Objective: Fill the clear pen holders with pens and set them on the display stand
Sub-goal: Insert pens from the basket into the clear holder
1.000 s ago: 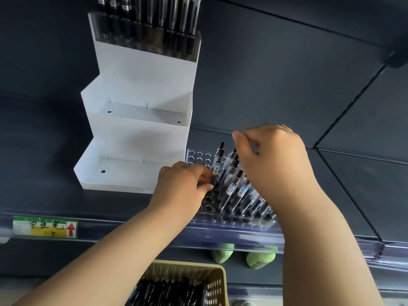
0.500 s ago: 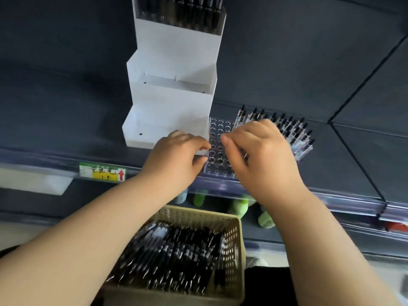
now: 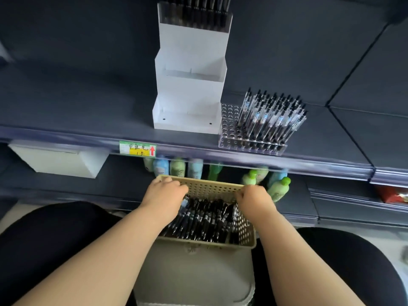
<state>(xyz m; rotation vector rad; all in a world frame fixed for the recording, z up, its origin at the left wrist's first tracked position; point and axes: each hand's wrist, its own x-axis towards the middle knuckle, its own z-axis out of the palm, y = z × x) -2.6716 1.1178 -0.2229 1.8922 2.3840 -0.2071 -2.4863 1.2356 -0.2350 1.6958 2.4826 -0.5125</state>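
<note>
I had left hand (image 3: 164, 193) and right hand (image 3: 254, 198) in the beige basket (image 3: 212, 188) of loose pens (image 3: 205, 219), fingers curled, grasp impossible to tell, with the clear pen holder (image 3: 229, 129), standing pens (image 3: 271, 115) in its right part, at the shelf (image 3: 88, 102) front edge, just right of the white display stand (image 3: 189, 89).

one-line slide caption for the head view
Left hand and right hand at the pen basket; part-filled holder beside the stand.

The two lower steps of the white display stand (image 3: 189, 93) are lying open to me. The clear pen holder (image 3: 229, 142) is standing just beside it, blocking its right side. The shelf edge (image 3: 242, 159) is sticking out between them and my basket (image 3: 212, 189).
</note>
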